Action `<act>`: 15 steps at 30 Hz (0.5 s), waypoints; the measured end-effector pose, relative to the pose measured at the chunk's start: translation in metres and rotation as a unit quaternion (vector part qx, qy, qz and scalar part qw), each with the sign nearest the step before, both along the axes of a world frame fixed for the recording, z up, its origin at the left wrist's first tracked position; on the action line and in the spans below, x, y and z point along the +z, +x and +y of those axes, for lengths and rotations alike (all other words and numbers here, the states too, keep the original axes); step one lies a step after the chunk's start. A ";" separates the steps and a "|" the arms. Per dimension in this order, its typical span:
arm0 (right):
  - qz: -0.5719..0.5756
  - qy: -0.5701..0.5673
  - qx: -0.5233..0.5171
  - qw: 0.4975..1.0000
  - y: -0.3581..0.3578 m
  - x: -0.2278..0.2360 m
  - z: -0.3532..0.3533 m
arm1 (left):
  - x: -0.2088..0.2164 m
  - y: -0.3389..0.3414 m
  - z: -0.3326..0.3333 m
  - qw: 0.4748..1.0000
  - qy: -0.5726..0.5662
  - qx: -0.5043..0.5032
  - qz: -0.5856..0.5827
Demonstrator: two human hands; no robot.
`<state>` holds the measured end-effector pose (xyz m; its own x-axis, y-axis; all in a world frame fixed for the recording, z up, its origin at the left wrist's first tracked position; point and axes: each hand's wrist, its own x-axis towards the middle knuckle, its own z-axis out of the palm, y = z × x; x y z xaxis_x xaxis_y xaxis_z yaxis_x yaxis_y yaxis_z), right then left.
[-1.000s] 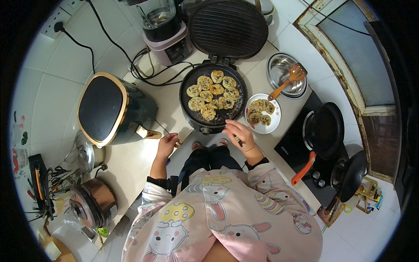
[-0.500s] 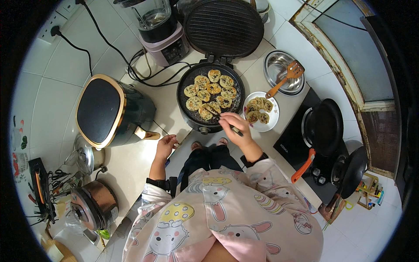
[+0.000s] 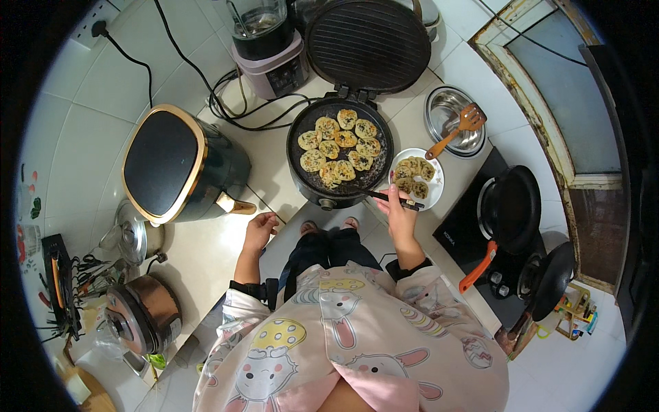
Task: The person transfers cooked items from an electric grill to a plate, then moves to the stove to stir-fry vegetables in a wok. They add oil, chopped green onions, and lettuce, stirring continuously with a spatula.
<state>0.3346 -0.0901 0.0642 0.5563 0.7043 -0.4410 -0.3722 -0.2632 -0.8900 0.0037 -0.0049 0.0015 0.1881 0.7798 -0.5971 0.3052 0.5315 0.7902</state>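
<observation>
My right hand [image 3: 400, 214] is closed around dark chopsticks [image 3: 384, 198] with patterned ends, held low over the near right rim of the round electric griddle [image 3: 327, 203]. Their tips reach toward the nearest of several browned, green-flecked small pancakes [image 3: 345, 139] on the black plate. The griddle's ribbed lid [image 3: 368, 44] stands raised behind. Just right of the griddle is a white plate [image 3: 434, 194] with several more pancakes. My left hand [image 3: 261, 230] is at the counter's front edge, its fingers curled in, with nothing visible in them.
A dark green air fryer [image 3: 226, 158] stands left, a blender [image 3: 274, 69] behind it with looped cables. Steel bowls [image 3: 439, 113] carry a wooden slotted spatula [image 3: 467, 120]. At right, an orange-handled frying pan [image 3: 518, 209] and another dark pan [image 3: 557, 275] sit on the black cooktop [image 3: 456, 226].
My right hand has moved right, drawing the chopsticks from above the nearest pancakes toward the griddle's rim. The whole view has shifted slightly. My left hand stays at the counter edge.
</observation>
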 end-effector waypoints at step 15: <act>-0.107 0.096 0.011 0.990 -0.017 0.011 0.007 | 0.002 0.011 0.009 0.999 0.008 -0.037 0.009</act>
<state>0.3175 -0.0831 0.0750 0.6058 0.7770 -0.1711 -0.1649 -0.0878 -0.9824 0.0145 0.0038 0.0032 0.2349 0.7739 -0.5881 0.3568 0.4941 0.7928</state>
